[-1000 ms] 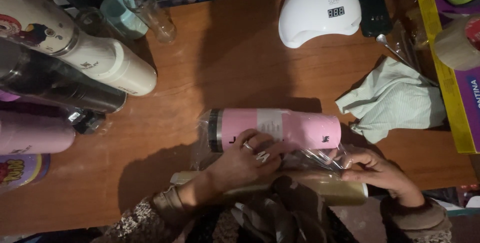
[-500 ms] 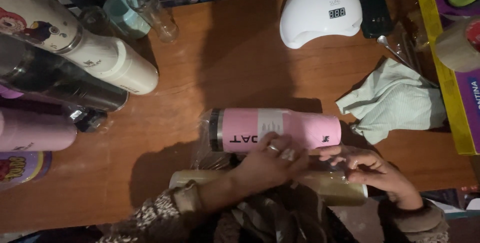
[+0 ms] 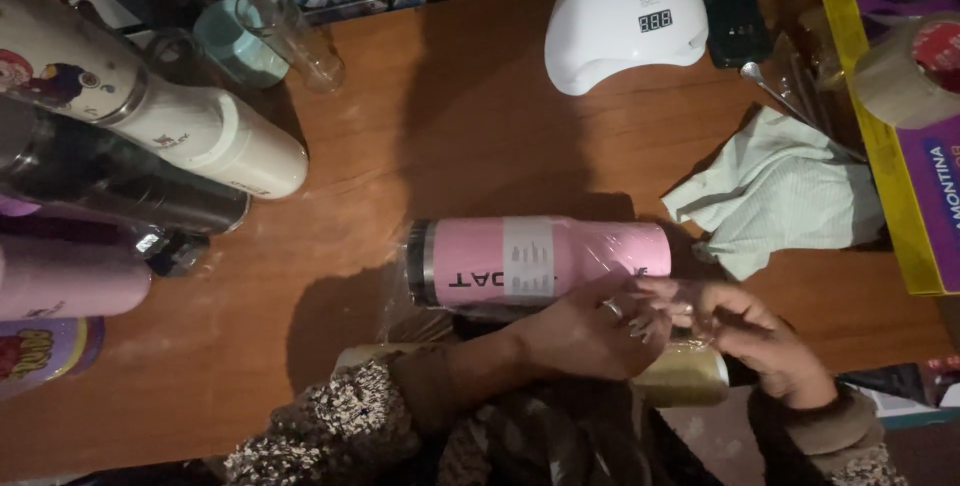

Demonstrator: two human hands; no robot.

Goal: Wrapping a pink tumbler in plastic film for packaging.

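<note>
Nearest the viewer, a gold-toned roll (image 3: pixel 690 374) lies at the table's near edge, mostly hidden by both forearms. Compared w/ a second ago, the left hand (image 3: pixel 585 331) has slid from the middle of the pink tumbler toward its right end, and the right hand (image 3: pixel 745 331) has moved in to meet it; the hands are now together, fingertips touching, pinching the clear plastic wrap (image 3: pixel 660 311) at the tumbler's lower right. Can't tell if either hand grips the tumbler itself. The pink tumbler (image 3: pixel 540 261) lies on its side just beyond the hands, near the table's center front, long axis running left-right, dark steel rim end pointing left, base to the right; it sits inside the clear wrap. Right of it, a crumpled pale green cloth (image 3: pixel 780 191) rests on the wooden table (image 3: pixel 470 126). At the left edge, several other tumblers lie on their sides: a pink one (image 3: pixel 70 281), a dark steel one (image 3: pixel 120 181), a cream one w/ cartoon art (image 3: pixel 150 111). Farther back, a white dome-shaped nail lamp (image 3: pixel 625 21) w/ a small digital display, a dark phone (image 3: pixel 733 1) beside it, and a clear glass (image 3: pixel 300 31) w/ a pale teal lid (image 3: pixel 235 41) at back left; whether the glass holds anything can't be told.
</note>
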